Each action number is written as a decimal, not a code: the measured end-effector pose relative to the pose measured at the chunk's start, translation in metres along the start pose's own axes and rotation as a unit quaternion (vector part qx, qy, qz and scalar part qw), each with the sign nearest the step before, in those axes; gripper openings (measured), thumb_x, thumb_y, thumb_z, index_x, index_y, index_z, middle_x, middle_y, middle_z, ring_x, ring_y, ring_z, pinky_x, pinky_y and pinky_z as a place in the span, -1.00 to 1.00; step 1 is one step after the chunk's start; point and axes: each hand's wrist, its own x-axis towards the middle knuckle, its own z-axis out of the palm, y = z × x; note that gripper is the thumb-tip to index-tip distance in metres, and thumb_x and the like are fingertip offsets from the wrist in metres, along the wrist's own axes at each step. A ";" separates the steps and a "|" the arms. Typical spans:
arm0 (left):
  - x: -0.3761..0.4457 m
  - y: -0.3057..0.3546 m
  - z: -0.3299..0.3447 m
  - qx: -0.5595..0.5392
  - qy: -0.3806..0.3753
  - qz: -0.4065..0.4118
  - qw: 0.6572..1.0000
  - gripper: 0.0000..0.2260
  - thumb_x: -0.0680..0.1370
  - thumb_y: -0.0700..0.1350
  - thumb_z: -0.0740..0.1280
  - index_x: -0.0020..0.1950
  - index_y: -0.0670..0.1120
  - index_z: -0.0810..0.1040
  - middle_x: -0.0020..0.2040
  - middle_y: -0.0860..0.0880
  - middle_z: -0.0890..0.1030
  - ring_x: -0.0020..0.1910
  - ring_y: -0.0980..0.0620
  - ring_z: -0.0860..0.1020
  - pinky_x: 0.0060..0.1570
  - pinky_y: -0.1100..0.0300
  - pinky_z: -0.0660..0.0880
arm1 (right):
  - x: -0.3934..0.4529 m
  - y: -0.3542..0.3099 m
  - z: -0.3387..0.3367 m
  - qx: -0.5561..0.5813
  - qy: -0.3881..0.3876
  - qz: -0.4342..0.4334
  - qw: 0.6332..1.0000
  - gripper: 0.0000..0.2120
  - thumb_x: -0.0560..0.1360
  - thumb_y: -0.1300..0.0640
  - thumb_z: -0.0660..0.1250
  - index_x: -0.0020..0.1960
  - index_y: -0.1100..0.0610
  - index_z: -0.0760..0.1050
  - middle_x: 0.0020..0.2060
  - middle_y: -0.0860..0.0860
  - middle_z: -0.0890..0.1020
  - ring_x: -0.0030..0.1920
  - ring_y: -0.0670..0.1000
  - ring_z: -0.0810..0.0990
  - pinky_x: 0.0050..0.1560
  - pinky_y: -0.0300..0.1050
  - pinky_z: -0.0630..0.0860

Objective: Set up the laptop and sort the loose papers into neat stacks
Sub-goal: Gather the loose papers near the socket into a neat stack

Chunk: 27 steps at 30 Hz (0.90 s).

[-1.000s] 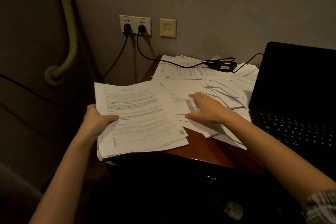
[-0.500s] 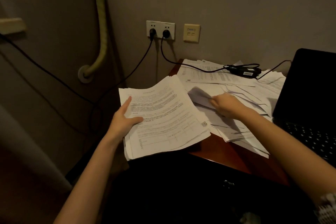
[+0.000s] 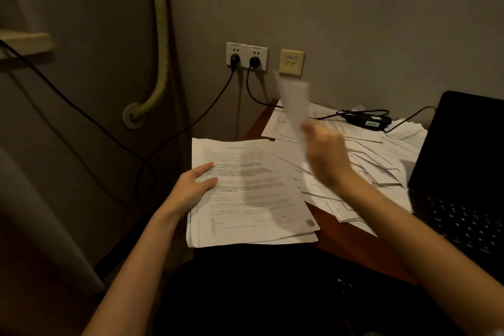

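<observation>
A stack of papers (image 3: 251, 194) sits in the middle of the frame, hanging over the left edge of the brown table (image 3: 351, 237). The left hand (image 3: 191, 188) holds the stack at its left side, with the thumb lying on the top page and the other fingers under it, out of sight. Just right of the stack, the right hand (image 3: 324, 155) holds one sheet (image 3: 294, 101) up in the air, above the table. This hand is blurry, so I cannot tell how its fingers hold the sheet. Behind and right of it, a mess of loose papers (image 3: 381, 155) covers the table. The open laptop (image 3: 463, 166) stands at the right edge of the frame, touching the mess. A black power brick (image 3: 368, 121) lies on the papers near the wall. Two black plugs sit in a white wall socket (image 3: 246, 56) in the upper middle, and a cream plate (image 3: 291, 62) is just right of it. A pale pipe (image 3: 161, 43) runs down the wall at the upper left.
</observation>
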 end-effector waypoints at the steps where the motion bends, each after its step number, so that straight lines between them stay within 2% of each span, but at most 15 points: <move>1: 0.001 -0.001 0.000 -0.030 0.001 -0.003 1.000 -0.64 0.61 -0.05 0.24 0.40 -0.09 0.42 0.27 0.00 0.49 0.23 -0.04 0.50 0.21 0.11 0.45 | -0.008 -0.015 0.006 -0.017 -0.032 -0.049 0.998 -0.81 0.59 0.18 0.19 0.03 0.24 0.55 -0.25 0.12 0.63 -0.41 0.00 0.51 -0.49 -0.28 0.41; 3: -0.001 0.002 -0.001 -0.135 -0.017 -0.032 0.990 -0.55 0.64 0.14 0.06 0.30 -0.13 0.50 0.14 -0.07 0.60 0.13 -0.09 0.56 0.22 0.01 0.44 | -0.031 -0.042 0.028 -0.060 -0.087 -0.121 0.987 -0.84 0.47 0.25 0.32 0.04 0.22 0.56 -0.26 0.11 0.65 -0.39 0.08 0.60 -0.46 -0.15 0.52; 5: 0.001 0.003 -0.003 -0.215 -0.041 -0.054 0.974 -0.39 0.61 0.24 -0.10 0.18 -0.16 0.55 -0.03 -0.13 0.66 -0.05 -0.10 0.63 -0.02 0.06 0.53 | -0.060 -0.069 0.049 -0.081 -0.159 -0.155 0.972 -0.71 0.34 0.30 0.34 0.07 0.29 0.56 -0.26 0.14 0.63 -0.35 0.15 0.62 -0.48 -0.08 0.54; 6: 0.003 0.003 -0.005 -0.242 -0.048 -0.063 0.967 -0.35 0.60 0.27 -0.13 0.12 -0.15 0.57 -0.10 -0.12 0.68 -0.13 -0.08 0.65 -0.13 0.08 0.57 | -0.075 -0.076 0.058 -0.088 -0.182 -0.170 0.964 -0.68 0.28 0.31 0.37 0.04 0.30 0.57 -0.29 0.13 0.62 -0.37 0.14 0.61 -0.53 -0.12 0.50; 8: 0.002 0.005 -0.007 -0.258 -0.078 -0.070 0.960 -0.42 0.61 0.24 -0.09 0.07 -0.11 0.59 -0.13 -0.10 0.69 -0.16 -0.08 0.66 -0.25 0.11 0.60 | -0.097 -0.085 0.071 -0.117 -0.221 -0.194 0.949 -0.67 0.22 0.25 0.39 -0.01 0.26 0.61 -0.33 0.06 0.62 -0.40 0.05 0.60 -0.60 -0.23 0.37; 10: 0.001 0.008 -0.005 -0.201 -0.093 -0.057 0.974 -0.66 0.62 0.10 0.09 0.16 -0.07 0.54 0.02 -0.08 0.66 0.00 -0.11 0.64 -0.16 0.10 0.57 | -0.100 -0.088 0.070 -0.106 -0.266 -0.186 0.940 -0.69 0.29 0.17 0.36 0.01 0.23 0.61 -0.29 0.05 0.63 -0.34 0.03 0.62 -0.59 -0.24 0.34; 11: 0.001 0.008 -0.006 -0.149 -0.085 -0.050 0.984 -0.76 0.61 -0.02 0.19 0.22 -0.06 0.49 0.10 -0.08 0.63 0.05 -0.10 0.61 -0.13 0.13 0.55 | -0.097 -0.090 0.065 -0.088 -0.281 -0.176 0.939 -0.70 0.40 0.08 0.33 0.07 0.20 0.58 -0.22 0.07 0.64 -0.26 0.05 0.64 -0.53 -0.21 0.40; 12: 0.001 0.008 -0.006 -0.094 -0.060 -0.042 0.993 -0.72 0.60 -0.14 0.25 0.31 -0.04 0.42 0.17 -0.07 0.58 0.05 -0.06 0.60 -0.13 0.17 0.53 | -0.089 -0.091 0.057 -0.072 -0.308 -0.158 0.935 -0.66 0.54 -0.04 0.21 0.17 0.15 0.53 -0.08 0.08 0.65 -0.12 0.07 0.64 -0.38 -0.14 0.48; 14: 0.001 0.006 -0.006 -0.043 -0.029 -0.034 0.998 -0.43 0.56 -0.30 0.28 0.52 -0.03 0.18 0.31 -0.06 0.47 0.12 -0.02 0.55 -0.13 0.22 0.51 | -0.072 -0.079 0.043 -0.030 -0.330 -0.078 0.940 -0.58 0.63 -0.12 -0.01 0.38 0.00 0.37 0.26 0.03 0.54 0.21 0.08 0.51 0.09 -0.02 0.47; 16: 0.000 0.006 -0.005 -0.048 -0.022 -0.029 0.998 -0.27 0.55 -0.34 0.28 0.57 0.00 -0.05 0.41 -0.04 0.34 0.25 -0.06 0.47 -0.07 0.22 0.49 | -0.054 -0.046 0.037 0.016 -0.296 0.041 0.954 -0.62 0.65 -0.03 0.01 0.43 -0.01 0.32 0.34 0.00 0.48 0.29 0.05 0.45 0.26 -0.04 0.38; 18: -0.001 0.005 -0.004 -0.061 -0.032 -0.030 0.997 -0.26 0.56 -0.37 0.24 0.57 0.06 -0.08 0.36 0.04 0.30 0.23 -0.02 0.45 -0.11 0.21 0.52 | -0.039 0.004 0.038 -0.048 -0.242 0.119 0.962 -0.62 0.63 0.10 0.08 0.44 0.04 0.29 0.32 0.04 0.48 0.27 0.05 0.45 0.24 -0.02 0.39; 19: -0.001 0.006 -0.004 -0.066 -0.036 -0.034 0.997 -0.30 0.57 -0.38 0.21 0.56 0.07 -0.03 0.32 0.06 0.30 0.20 -0.01 0.46 -0.12 0.20 0.53 | -0.034 0.025 0.037 -0.095 -0.258 0.148 0.950 -0.59 0.61 0.14 0.11 0.45 0.08 0.26 0.33 0.08 0.46 0.27 0.09 0.44 0.23 0.00 0.40; 21: 0.000 0.004 -0.003 -0.078 -0.042 -0.044 0.995 -0.42 0.59 -0.38 0.14 0.54 0.01 0.12 0.35 0.06 0.34 0.18 -0.01 0.47 0.02 0.15 0.53 | -0.031 0.055 0.037 -0.143 -0.325 0.185 0.916 -0.52 0.59 0.07 0.16 0.47 0.14 0.19 0.34 0.16 0.42 0.29 0.15 0.42 0.23 0.03 0.40; 23: 0.000 0.003 -0.003 -0.083 -0.037 -0.048 0.995 -0.52 0.59 -0.37 0.13 0.50 -0.10 0.24 0.39 -0.05 0.40 0.18 -0.01 0.48 0.17 0.10 0.48 | -0.029 0.066 0.034 -0.158 -0.354 0.175 0.905 -0.44 0.57 -0.07 0.20 0.48 0.12 0.16 0.34 0.16 0.43 0.28 0.15 0.45 0.19 0.03 0.43; 27: -0.002 0.003 -0.001 -0.057 -0.009 -0.042 0.997 -0.56 0.59 -0.22 0.28 0.47 -0.10 0.32 0.29 -0.07 0.51 0.09 0.01 0.59 -0.01 0.20 0.55 | -0.026 0.068 0.033 -0.210 -0.390 0.053 0.895 -0.45 0.55 -0.25 0.11 0.42 0.03 0.28 0.15 0.06 0.57 0.06 0.06 0.55 -0.01 -0.06 0.49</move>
